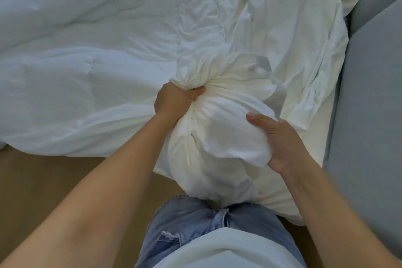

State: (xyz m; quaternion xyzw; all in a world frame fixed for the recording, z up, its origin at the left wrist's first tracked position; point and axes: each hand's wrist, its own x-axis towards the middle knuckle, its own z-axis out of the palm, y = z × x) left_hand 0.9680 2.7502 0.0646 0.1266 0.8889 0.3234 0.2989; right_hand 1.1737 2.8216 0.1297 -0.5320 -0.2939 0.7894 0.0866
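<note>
The bunched cream cover (221, 128) is held up over the near edge of the bed, close in front of the person's jeans (195, 224), with the rest of its cloth trailing far and right across the mattress. The left hand (174, 100) is a tight fist clenched on a gathered twist of the cover at the bundle's left, forearm stretched straight out. The right hand (280, 139) cups the bundle's right side, thumb laid flat over the top, fingers tucked out of sight beneath the cloth. Two grey strips (276, 98) lie on the cover just beyond. A white duvet (87, 61) spreads left; grey upholstery (369, 93) stands right; wooden floor (54, 180) lies near
</note>
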